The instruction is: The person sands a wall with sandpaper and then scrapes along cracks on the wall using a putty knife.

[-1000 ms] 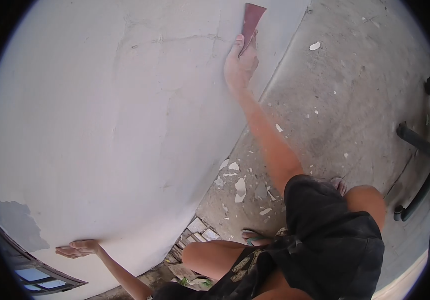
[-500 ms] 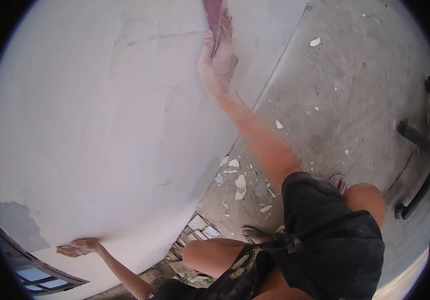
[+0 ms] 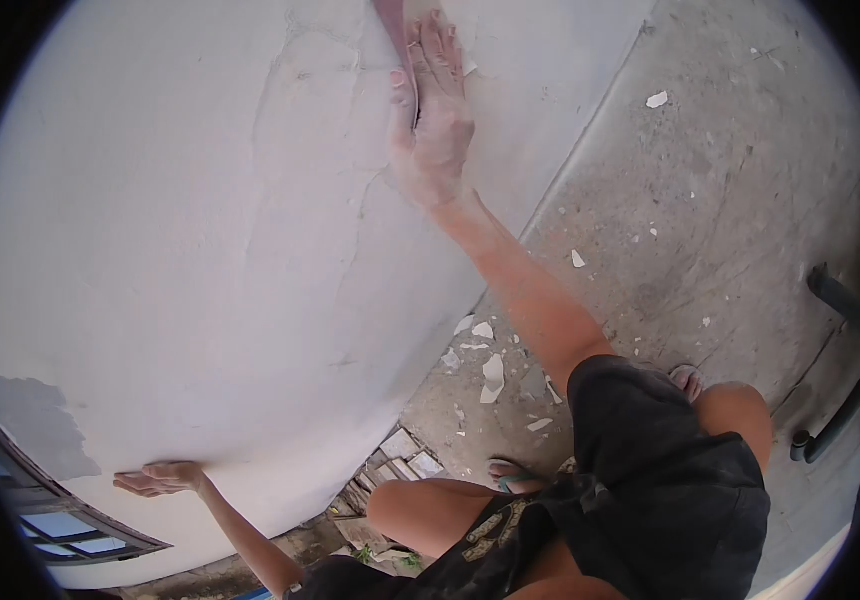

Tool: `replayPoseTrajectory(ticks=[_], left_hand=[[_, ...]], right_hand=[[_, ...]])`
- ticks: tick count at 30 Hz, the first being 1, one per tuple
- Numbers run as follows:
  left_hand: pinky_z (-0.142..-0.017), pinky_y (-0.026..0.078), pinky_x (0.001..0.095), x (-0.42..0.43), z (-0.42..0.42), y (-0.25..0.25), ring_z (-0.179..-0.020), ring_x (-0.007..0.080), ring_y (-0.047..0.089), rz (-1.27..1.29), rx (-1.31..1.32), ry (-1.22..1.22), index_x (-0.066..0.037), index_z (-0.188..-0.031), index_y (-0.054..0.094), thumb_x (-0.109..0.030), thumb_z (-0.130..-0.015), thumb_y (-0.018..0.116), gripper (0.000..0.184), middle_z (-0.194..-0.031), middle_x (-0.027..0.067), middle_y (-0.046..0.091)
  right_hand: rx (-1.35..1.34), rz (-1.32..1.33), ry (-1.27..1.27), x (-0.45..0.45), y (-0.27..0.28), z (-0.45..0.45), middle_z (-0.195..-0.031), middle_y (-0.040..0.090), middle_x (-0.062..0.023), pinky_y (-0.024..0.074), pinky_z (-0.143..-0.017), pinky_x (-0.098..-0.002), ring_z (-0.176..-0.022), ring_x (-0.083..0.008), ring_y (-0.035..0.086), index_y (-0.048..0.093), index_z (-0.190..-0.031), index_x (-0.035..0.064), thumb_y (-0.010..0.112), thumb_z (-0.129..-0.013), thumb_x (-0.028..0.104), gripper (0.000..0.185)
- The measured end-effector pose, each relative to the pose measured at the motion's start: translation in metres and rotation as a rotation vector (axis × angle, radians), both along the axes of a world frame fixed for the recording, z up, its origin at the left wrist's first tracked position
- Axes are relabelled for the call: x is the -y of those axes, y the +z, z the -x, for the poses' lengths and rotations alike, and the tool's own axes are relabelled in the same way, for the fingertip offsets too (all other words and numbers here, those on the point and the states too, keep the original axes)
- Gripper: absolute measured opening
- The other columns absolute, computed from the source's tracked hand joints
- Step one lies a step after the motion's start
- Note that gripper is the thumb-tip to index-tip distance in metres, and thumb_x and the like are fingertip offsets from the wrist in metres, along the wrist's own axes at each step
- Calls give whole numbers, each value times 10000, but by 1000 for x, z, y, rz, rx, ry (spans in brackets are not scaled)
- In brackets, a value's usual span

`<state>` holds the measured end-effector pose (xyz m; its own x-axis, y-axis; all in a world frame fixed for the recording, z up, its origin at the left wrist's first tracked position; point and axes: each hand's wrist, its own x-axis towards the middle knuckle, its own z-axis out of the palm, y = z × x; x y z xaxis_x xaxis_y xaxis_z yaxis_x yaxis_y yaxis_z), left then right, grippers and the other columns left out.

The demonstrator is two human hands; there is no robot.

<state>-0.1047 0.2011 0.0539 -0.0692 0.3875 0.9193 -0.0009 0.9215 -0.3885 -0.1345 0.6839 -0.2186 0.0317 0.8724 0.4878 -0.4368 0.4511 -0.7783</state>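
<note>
My right hand (image 3: 435,125) reaches up to the white plastered wall (image 3: 180,250), its fingers stretched out along the surface. Between thumb and fingers it holds a reddish-brown sheet of sandpaper (image 3: 397,35), whose far end runs out of view at the top. Pale dust coats this hand. Low on the left, my left hand (image 3: 160,478) rests by the wall with its fingers extended and nothing visible in it; its palm is hidden. Fine cracks run through the plaster near the right hand.
A grey concrete floor (image 3: 710,200) meets the wall along a slanting edge, scattered with white plaster flakes (image 3: 493,378). Dark chair legs (image 3: 850,310) stand at the right. Stacked tiles (image 3: 400,460) lie by the wall, and a window (image 3: 75,530) is at lower left.
My right hand has moved slightly down and left in view with the sandpaper, its fingers straighter. The view has shifted a little; my left hand stays by the wall.
</note>
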Motion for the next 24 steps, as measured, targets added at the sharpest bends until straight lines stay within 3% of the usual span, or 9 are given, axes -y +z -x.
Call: replayPoseTrajectory(ticks=[2,5,8,10,13,15,19,23,24], left_hand=[[-1153,243,538,1,-1,1,-1456,366,203,-8,3,15,-6,-1520,260,-609,-1003,138,804,-1564,253,230],[-1170,222,531,4,-1,1,-1469,343,197,-26,-3,31,-19,-1527,254,-584,-1013,118,775,-1569,229,249],[-1172,223,521,0,2,1,-1469,338,200,-31,-1,-2,-24,-1527,264,-577,-1014,130,766,-1569,211,263],[-1173,222,511,6,0,0,-1469,333,203,-16,-8,-19,-29,-1527,273,-566,-1016,140,753,-1569,198,274],[-1149,255,531,3,0,0,-1452,369,217,-41,-4,-49,-36,-1530,283,-558,-1017,180,739,-1577,206,257],[-1155,241,526,10,4,6,-1458,363,209,14,-11,-49,-31,-1532,278,-559,-1018,177,744,-1577,208,258],[-1167,212,516,5,-3,2,-1467,350,200,45,12,-20,-15,-1535,263,-545,-1023,181,741,-1578,219,252],[-1175,199,510,2,-2,-4,-1473,340,194,6,13,-52,-3,-1535,255,-518,-1031,192,723,-1579,228,243],[-1175,199,509,2,-3,-4,-1473,340,193,18,11,-37,-1,-1535,253,-512,-1033,194,719,-1579,228,243]], right_hand=[[-69,-358,298,50,41,-14,-1521,446,-86,336,-1179,-416,-1415,-278,407,584,-1369,109,634,-841,33,536],[-198,-807,350,24,37,-1,-1505,469,-52,368,-1169,-409,-1380,-234,457,595,-1365,176,662,-816,18,575],[-84,-425,-6,-68,27,6,-1356,605,-95,442,-1086,-371,-1288,-274,547,612,-1334,141,606,-938,79,400],[-100,393,329,-124,20,2,-1409,498,-287,449,-1064,-425,-1283,-350,539,357,-1483,-23,391,-1063,271,513],[-53,27,-61,-69,37,20,-1478,485,-121,361,-1152,-433,-1369,-350,440,566,-1370,86,632,-825,-12,558],[-73,-313,160,11,59,-3,-1557,389,-72,350,-1179,-418,-1396,-303,425,556,-1391,114,678,-800,-1,614],[-181,-961,389,9,51,-6,-1481,497,-31,350,-1193,-384,-1376,-208,459,575,-1383,199,634,-865,41,545],[-37,-426,-62,-115,42,18,-1467,509,-65,376,-1154,-406,-1351,-276,485,600,-1340,122,603,-914,77,428],[-52,-308,-8,-110,47,18,-1463,509,-85,370,-1154,-413,-1356,-292,476,595,-1341,103,610,-907,75,435]])
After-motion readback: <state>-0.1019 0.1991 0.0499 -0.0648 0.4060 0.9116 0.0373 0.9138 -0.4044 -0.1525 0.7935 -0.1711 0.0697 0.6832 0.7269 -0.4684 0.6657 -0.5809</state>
